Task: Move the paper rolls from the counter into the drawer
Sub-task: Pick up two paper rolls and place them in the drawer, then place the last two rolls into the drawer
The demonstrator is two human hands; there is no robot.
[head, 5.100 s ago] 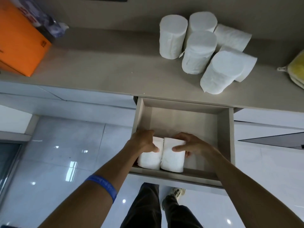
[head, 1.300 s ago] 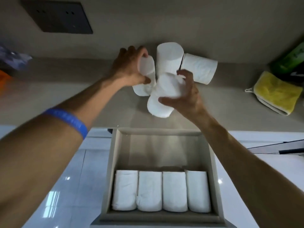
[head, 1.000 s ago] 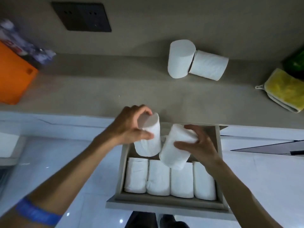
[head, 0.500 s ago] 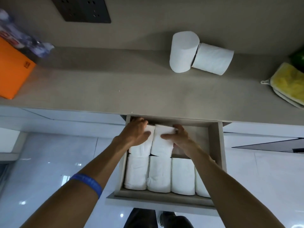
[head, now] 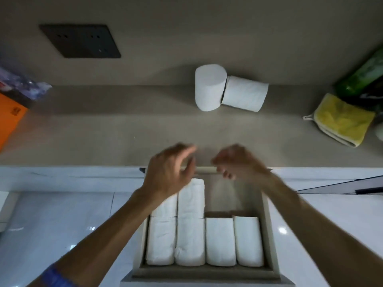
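Note:
The open drawer [head: 269, 235] holds several white paper rolls lying flat: a front row [head: 203, 241] and two more behind it at the left [head: 190, 197]. Two rolls stay on the counter [head: 103, 129] near the wall, one upright [head: 209, 88] and one on its side [head: 244, 93], touching. My left hand [head: 170, 172] and my right hand [head: 236, 162] hover, blurred, over the drawer's back edge. Both are empty, the left with fingers apart, the right with fingers loosely curled.
An orange box [head: 10, 119] and a plastic bag [head: 18, 85] sit at the counter's left end. A yellow cloth [head: 342, 119] and a green bottle [head: 362, 75] lie at the right. A dark socket plate [head: 80, 41] is on the wall. Glossy floor tiles lie below.
Both hands have let go of the two rolls laid in the drawer's back row and have risen toward the counter edge, empty.

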